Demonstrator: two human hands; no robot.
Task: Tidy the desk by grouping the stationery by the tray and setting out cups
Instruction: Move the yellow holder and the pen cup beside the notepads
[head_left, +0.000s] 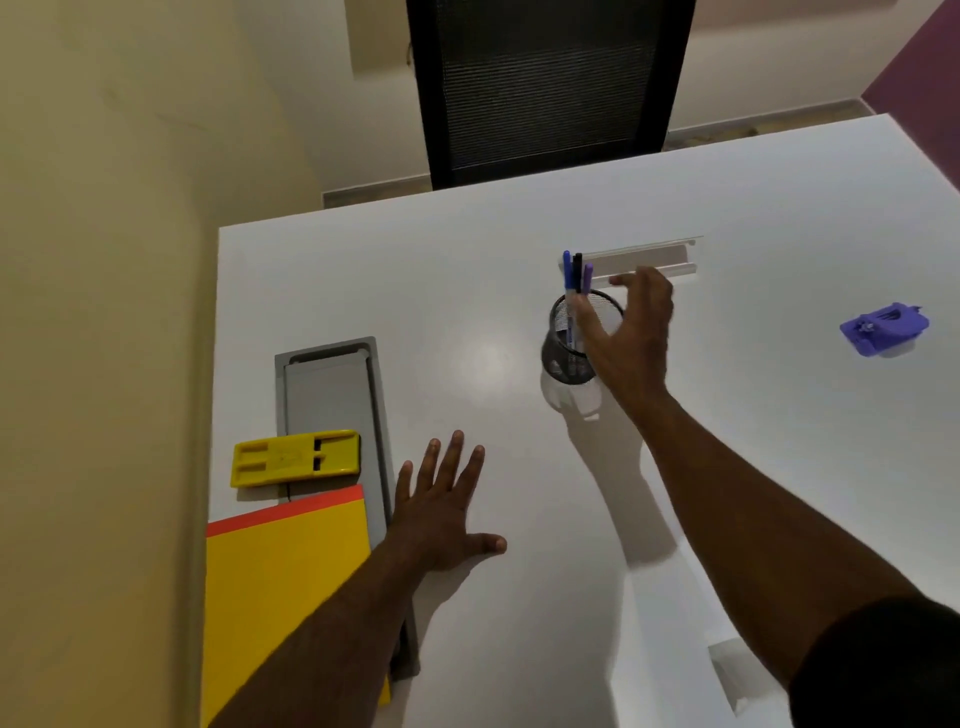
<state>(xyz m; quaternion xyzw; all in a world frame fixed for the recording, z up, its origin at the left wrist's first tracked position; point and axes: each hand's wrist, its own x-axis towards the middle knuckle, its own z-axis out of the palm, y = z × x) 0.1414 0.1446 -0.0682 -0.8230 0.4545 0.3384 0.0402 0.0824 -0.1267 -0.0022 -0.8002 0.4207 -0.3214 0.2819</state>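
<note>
A black mesh pen cup (565, 354) holds three markers (576, 271), blue, black and purple, standing upright. My right hand (631, 338) is wrapped around the cup's right side, and a shadow under the cup suggests it is slightly off the white desk (519, 467). Just behind the cup lies a long white tray (657, 255), with my fingertips over its front edge. My left hand (441, 512) lies flat on the desk with fingers spread, holding nothing. A purple stationery tool (883, 328) sits far to the right.
A grey cable hatch (327, 387) is set into the desk at the left, with a yellow plastic piece (296, 458) lying across it. A yellow pad with an orange edge (280, 582) overlaps the hatch's near end. A black chair (545, 88) stands beyond the far edge.
</note>
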